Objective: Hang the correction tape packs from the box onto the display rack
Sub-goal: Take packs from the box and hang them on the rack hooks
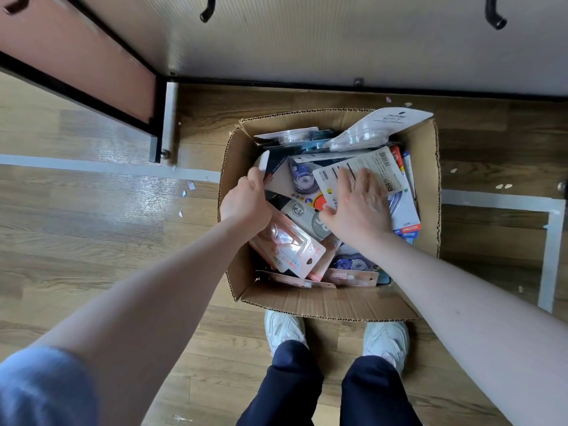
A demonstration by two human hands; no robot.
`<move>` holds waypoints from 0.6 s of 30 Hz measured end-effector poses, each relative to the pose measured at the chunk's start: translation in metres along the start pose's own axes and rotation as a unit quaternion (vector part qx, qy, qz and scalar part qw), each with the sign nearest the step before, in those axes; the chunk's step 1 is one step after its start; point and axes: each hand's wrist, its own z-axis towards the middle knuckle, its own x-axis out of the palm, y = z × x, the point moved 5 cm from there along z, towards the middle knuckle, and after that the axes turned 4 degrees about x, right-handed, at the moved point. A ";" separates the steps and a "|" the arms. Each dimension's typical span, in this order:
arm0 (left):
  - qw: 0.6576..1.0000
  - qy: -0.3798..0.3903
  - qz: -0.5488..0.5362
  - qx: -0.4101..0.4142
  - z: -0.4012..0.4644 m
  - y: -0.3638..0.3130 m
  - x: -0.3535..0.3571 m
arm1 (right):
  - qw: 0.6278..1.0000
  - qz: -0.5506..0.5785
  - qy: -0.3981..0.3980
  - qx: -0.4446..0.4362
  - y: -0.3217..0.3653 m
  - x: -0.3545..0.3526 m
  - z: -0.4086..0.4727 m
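An open cardboard box (pixel 319 302) stands on the floor in front of my feet, filled with several carded correction tape packs. My left hand (pixel 246 199) is inside the box at its left side and pinches the edge of a white pack (pixel 263 162) that stands on end. My right hand (pixel 358 204) lies on a white pack with a barcode (pixel 381 166), fingers spread across it and thumb at its lower edge. A pink pack (pixel 295 253) lies under my left wrist. Black hooks (pixel 206 12) of the display rack (pixel 307 41) show at the top.
A brown panel in a black metal frame (pixel 80 66) stands at the upper left, its foot near the box. White tape lines (pixel 550 241) and paper scraps mark the wooden floor. My white shoes (pixel 284 333) touch the box's near side. Another hook (pixel 495 13) hangs upper right.
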 end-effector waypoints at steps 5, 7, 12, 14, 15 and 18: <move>0.998 0.030 -0.028 -0.042 -0.013 0.025 0.009 | 0.999 -0.007 0.021 -0.050 0.003 -0.009 -0.025; 0.998 0.042 -0.018 -0.042 -0.014 0.028 0.010 | 0.998 -0.026 0.017 -0.063 0.000 -0.014 -0.030; 0.999 -0.008 0.026 -0.047 -0.012 0.019 0.005 | 0.994 -0.059 -0.020 -0.087 0.000 -0.016 -0.035; 0.998 -0.006 0.050 -0.045 -0.012 0.020 0.009 | 0.994 -0.075 -0.027 -0.080 -0.002 -0.014 -0.034; 0.997 -0.009 0.055 -0.048 -0.014 0.021 0.010 | 0.993 -0.083 -0.037 -0.079 -0.002 -0.015 -0.033; 0.997 -0.010 0.046 -0.069 -0.018 0.028 0.006 | 0.988 -0.109 -0.066 -0.083 -0.003 -0.021 -0.036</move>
